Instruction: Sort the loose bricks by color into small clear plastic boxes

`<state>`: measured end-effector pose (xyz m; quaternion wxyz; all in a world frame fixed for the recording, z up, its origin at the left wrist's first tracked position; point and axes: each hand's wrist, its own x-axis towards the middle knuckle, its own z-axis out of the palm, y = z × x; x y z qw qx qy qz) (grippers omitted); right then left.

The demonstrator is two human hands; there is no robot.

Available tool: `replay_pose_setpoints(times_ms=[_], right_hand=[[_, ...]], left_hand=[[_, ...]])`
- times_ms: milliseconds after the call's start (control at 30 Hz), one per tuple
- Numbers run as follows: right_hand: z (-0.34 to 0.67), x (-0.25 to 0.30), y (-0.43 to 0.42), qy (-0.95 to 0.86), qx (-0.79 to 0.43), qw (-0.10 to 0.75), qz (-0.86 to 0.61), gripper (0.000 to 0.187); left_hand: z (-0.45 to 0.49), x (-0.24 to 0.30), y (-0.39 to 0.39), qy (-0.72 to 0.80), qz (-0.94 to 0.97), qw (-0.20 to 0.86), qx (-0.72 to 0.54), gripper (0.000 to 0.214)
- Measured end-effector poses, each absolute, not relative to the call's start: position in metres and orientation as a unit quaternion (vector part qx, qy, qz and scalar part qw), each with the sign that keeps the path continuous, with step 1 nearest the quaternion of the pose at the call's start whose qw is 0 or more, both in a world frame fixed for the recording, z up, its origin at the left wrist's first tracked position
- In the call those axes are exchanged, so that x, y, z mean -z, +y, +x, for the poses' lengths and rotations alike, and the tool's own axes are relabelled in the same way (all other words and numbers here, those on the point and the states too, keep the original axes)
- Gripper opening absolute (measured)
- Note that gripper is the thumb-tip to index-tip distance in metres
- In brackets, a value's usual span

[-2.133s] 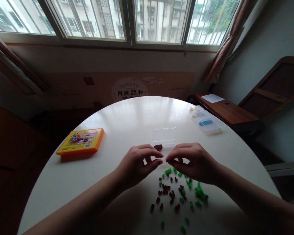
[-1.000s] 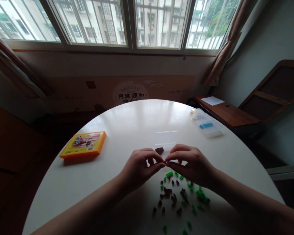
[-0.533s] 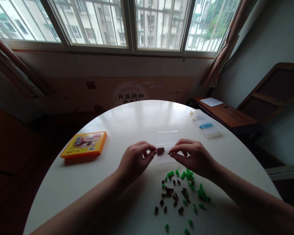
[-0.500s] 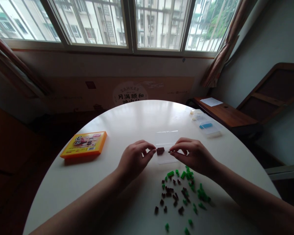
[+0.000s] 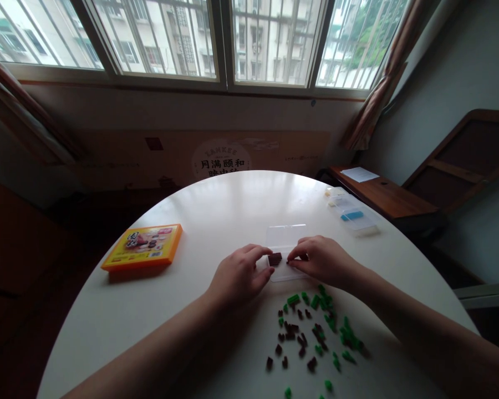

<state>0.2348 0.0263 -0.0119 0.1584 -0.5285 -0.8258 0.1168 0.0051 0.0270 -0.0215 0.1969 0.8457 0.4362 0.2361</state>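
In the head view, a clear plastic box (image 5: 289, 274) lies on the white table with its lid (image 5: 286, 233) folded back. A compact brown block of small pieces (image 5: 275, 259) sits at the box's left end. My left hand (image 5: 242, 272) is at that end, thumb and index fingertip apart, close beside the brown block; whether they touch it I cannot tell. Over the right part of the box, my right hand (image 5: 322, 257) pinches a small brown toy brick (image 5: 288, 262). Several loose brown bricks (image 5: 291, 328) and green bricks (image 5: 347, 334) lie scattered nearer me.
An orange-yellow box (image 5: 143, 246) lies on the table at left. Clear containers (image 5: 355, 213), one with a blue piece inside, are at the far right. Beyond the round table's edge stand a wooden bench (image 5: 382, 191) with paper on it and a barred window.
My left thumb and index finger have parted, and the hand has shifted slightly right and nearer me. My right hand has lowered a little with its small brick. The view has shifted slightly.
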Motion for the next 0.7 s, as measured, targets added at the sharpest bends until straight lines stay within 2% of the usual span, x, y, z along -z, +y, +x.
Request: replay_pose_setpoints(times_ms=[333, 700], right_hand=[[0.24, 0.005, 0.021, -0.829, -0.128, 0.181, -0.513, 0.014], [0.242, 0.009, 0.018, -0.867, -0.114, 0.162, -0.458, 0.019]], left_hand=[[0.005, 0.022, 0.028, 0.437, 0.844, 0.212, -0.227, 0.026], [0.007, 0.02, 0.028, 0.444, 0.835, 0.225, -0.234, 0.027]])
